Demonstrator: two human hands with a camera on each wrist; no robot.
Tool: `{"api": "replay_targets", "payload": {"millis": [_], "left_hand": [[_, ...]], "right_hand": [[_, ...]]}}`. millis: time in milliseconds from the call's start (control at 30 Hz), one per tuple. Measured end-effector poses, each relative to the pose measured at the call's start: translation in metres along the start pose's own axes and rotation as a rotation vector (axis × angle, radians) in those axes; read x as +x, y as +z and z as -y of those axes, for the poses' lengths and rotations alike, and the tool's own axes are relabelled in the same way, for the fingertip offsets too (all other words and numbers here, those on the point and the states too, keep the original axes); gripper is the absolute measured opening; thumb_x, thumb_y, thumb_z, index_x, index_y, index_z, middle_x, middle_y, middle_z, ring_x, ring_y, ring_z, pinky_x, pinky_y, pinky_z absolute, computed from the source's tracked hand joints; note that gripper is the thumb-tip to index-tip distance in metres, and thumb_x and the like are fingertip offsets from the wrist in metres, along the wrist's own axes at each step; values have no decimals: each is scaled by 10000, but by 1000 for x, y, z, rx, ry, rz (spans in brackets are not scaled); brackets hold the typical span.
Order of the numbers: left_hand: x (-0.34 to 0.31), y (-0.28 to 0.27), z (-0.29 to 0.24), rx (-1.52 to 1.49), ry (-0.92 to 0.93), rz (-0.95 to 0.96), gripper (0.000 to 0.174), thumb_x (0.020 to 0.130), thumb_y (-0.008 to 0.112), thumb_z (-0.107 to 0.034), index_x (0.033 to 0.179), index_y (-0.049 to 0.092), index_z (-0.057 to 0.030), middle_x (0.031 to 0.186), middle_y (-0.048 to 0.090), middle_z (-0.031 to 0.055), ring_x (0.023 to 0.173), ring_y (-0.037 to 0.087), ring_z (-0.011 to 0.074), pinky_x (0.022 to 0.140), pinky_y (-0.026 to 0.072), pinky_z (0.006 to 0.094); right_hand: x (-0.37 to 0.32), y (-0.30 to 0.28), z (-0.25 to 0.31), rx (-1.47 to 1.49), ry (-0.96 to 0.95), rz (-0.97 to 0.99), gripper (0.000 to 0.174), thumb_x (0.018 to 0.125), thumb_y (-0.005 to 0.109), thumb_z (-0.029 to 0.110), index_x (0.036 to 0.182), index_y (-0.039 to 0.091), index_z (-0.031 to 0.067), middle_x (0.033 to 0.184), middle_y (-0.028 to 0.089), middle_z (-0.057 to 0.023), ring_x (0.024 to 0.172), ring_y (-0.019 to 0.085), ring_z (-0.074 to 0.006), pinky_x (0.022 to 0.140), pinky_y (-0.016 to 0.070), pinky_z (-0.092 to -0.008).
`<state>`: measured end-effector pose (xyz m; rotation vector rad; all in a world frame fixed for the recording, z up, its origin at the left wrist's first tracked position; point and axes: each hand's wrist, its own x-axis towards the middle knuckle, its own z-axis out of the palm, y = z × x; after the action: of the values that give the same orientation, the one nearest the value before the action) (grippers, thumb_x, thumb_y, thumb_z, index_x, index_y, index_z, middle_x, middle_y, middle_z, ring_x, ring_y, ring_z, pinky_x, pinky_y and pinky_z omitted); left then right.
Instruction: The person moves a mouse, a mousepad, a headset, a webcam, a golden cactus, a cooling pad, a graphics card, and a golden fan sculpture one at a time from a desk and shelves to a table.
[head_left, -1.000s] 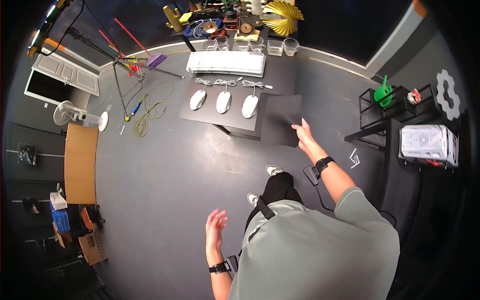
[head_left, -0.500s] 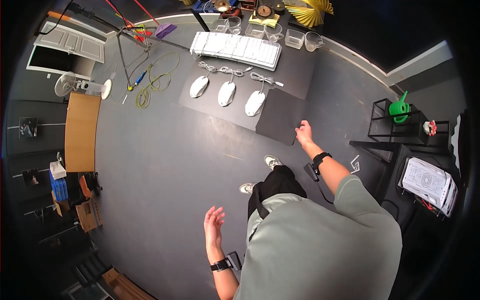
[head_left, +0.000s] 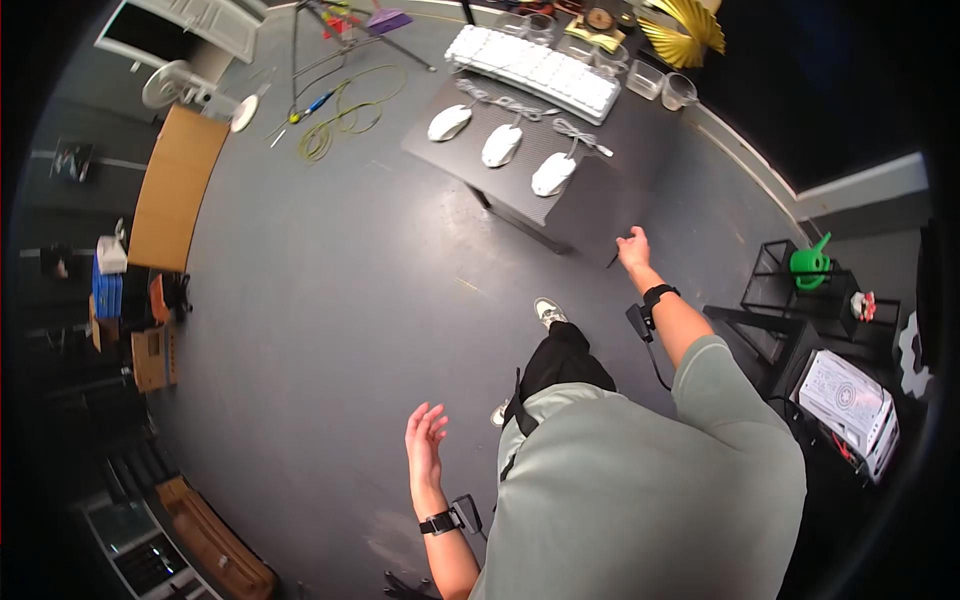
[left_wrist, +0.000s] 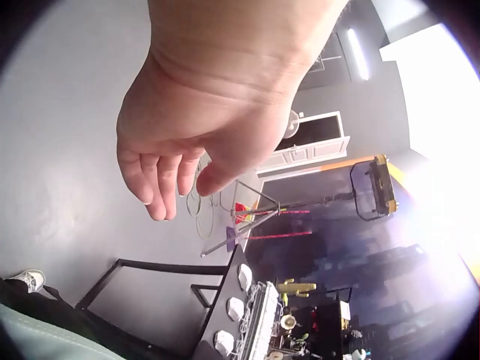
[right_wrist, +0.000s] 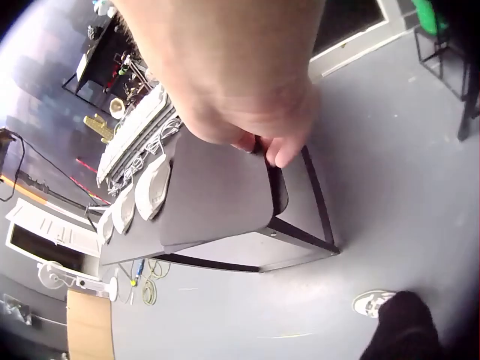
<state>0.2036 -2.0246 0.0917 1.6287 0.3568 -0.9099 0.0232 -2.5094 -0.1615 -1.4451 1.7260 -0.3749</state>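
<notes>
Found right hand right of centre in the head view, arm stretched toward the upper part of the frame, fingers curled round the near corner of a black mat with the thumb side on top. Confirmed in the right wrist view: hand at top centre, fingertips tucked under the edge of the mat, that corner seemingly raised a little off the surface below. Located the mat on the right end of a dark table in the upper middle of the head view, just beside the rightmost of three white mice, with a white keyboard behind them toward the top edge. Found left hand in the lower middle of the head view, well apart from the table, over bare grey floor, fingers loosely spread, palm empty. Confirmed in the left wrist view: hand at upper centre, fingers relaxed and slightly bent, holding nothing. Noted also a white shoe near centre, a coiled yellow cable on the floor at upper left, and a green watering can on a black rack at right.
</notes>
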Motion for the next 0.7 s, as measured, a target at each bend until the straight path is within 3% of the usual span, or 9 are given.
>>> {"api": "replay_targets", "payload": {"millis": [167, 300, 333, 367, 400, 433, 500, 533, 700], "left_hand": [[-39, -90, 55, -170, 74, -110, 338, 921, 475, -158, 1236, 457, -37, 1128, 609, 123, 879, 604, 134, 711, 466, 245], [-82, -173, 114, -389, 111, -243, 334, 919, 482, -173, 1224, 469, -38, 1120, 614, 126, 886, 607, 139, 709, 469, 246], [-95, -193, 129, -429, 99, -281, 332, 917, 486, -178, 1218, 474, -40, 1119, 615, 122, 892, 606, 139, 710, 466, 244], [-107, -210, 148, -519, 131, -380, 332, 917, 486, -178, 1218, 474, -40, 1119, 615, 122, 892, 606, 139, 710, 466, 244], [-117, -225, 170, -527, 123, -402, 329, 916, 489, -192, 1211, 481, -47, 1115, 618, 113, 898, 604, 138, 720, 461, 246], [-134, -236, 193, -538, 107, -429, 326, 916, 491, -206, 1204, 487, -54, 1112, 621, 104, 904, 601, 136, 731, 456, 248], [-163, -249, 230, -668, 137, -543, 325, 914, 492, -218, 1199, 491, -62, 1107, 624, 96, 909, 597, 134, 742, 451, 251], [-185, -255, 247, -704, 139, -545, 324, 912, 492, -230, 1194, 495, -70, 1103, 627, 88, 914, 594, 131, 754, 445, 253], [-237, -272, 337, -960, 163, -818, 319, 902, 494, -232, 1182, 500, -78, 1099, 630, 82, 906, 592, 127, 760, 441, 258]], "right_hand": [[-76, 6, 21, -172, 84, -61, 584, 779, 627, 273, 1270, 404, 50, 1206, 527, -242, 1130, 512, -384, 958, 417, -414], [-156, 63, -4, -187, -73, 120, 496, 762, 566, 235, 1142, 447, -60, 1172, 519, -301, 1121, 498, -426, 958, 399, -420], [-130, 111, -56, -145, -156, 199, 416, 764, 548, 212, 1081, 470, -46, 990, 590, -251, 890, 606, -381, 769, 489, -456], [-160, 124, -44, -165, -73, 494, 328, 765, 537, 187, 1021, 486, -10, 766, 575, -164, 588, 586, -292, 506, 473, -440], [-161, 147, -53, -290, -7, 881, 240, 775, 513, 172, 969, 488, 33, 637, 501, -93, 418, 466, -214, 360, 374, -381], [-201, 159, -43, -331, 114, 963, 201, 802, 498, 180, 961, 485, 58, 659, 517, -92, 479, 510, -230, 410, 418, -374], [-274, 188, -22, -545, 127, 1069, 234, 830, 518, 196, 1027, 518, 72, 757, 590, -141, 639, 604, -288, 547, 482, -408], [-293, 208, -30, -622, 38, 1136, 304, 837, 513, 202, 1109, 478, 72, 774, 595, -150, 639, 607, -289, 568, 484, -424], [-430, 302, -14, -954, -326, 1272, 254, 841, 504, 178, 1071, 510, 71, 795, 603, -141, 618, 613, -248, 500, 471, -343]]}}
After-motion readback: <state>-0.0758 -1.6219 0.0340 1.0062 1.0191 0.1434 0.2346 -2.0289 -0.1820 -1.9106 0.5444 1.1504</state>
